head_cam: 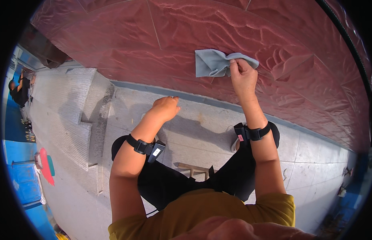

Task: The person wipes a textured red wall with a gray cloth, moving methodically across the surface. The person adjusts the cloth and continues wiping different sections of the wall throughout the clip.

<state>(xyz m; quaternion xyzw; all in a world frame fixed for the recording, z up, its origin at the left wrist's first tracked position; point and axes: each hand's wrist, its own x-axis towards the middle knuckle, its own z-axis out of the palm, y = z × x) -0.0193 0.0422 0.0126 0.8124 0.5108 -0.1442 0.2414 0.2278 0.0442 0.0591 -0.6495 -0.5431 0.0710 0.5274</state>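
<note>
My right hand [243, 78] pinches a folded grey-blue cloth [210, 63] between thumb and fingers. The cloth lies against a dark red wall panel [135, 39] carved in relief, and its left part spreads flat with creases. My left hand [167, 108] hangs loosely above the pale paving, below the wall's foot. Its thumb and forefinger are a little apart with nothing visible between them; the palm side is hidden. Each forearm wears a black strap with a small device, the left one [147, 148] and the right one [252, 132].
A grey ledge [174, 91] runs along the wall's base. Ridged stone steps [65, 102] rise on the left. Beneath me shows part of a wooden stool [190, 168]. Another person [19, 91] is at far left, near blue surfaces. A dark cord [345, 39] crosses the upper right.
</note>
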